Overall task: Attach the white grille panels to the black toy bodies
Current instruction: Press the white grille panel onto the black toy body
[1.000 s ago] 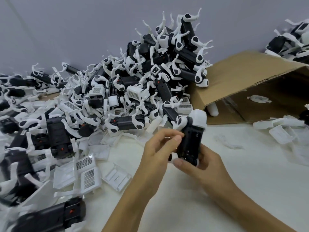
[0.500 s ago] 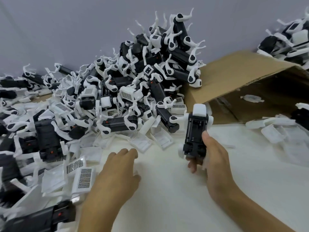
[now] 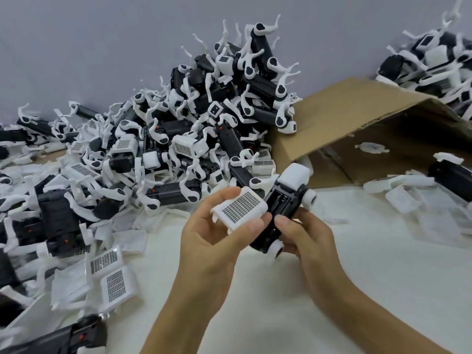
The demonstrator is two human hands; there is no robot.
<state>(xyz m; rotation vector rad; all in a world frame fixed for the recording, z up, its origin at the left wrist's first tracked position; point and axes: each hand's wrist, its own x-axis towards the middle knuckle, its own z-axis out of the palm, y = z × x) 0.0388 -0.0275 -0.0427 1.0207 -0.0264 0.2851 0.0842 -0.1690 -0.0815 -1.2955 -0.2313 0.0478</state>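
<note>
My left hand [image 3: 214, 238] pinches a white grille panel [image 3: 238, 209], thumb on its near edge and fingers behind it, grille side up. The panel's right edge touches a black toy body [image 3: 281, 213] with white end caps, which my right hand [image 3: 304, 238] grips from below with the thumb on its near side. The body is tilted, its open black underside facing me. Both are held above the white table [image 3: 281, 302] in the middle of the view.
A big heap of black-and-white toy bodies [image 3: 204, 118] fills the left and back. Loose grille panels [image 3: 115, 282] lie at the lower left. An open cardboard box [image 3: 357, 118] lies on its side at the back right, with more white parts [image 3: 401, 198] beside it.
My left hand reached left to the loose panels, took one and brought it up against the toy body. My right hand tilted the body toward the left hand.
</note>
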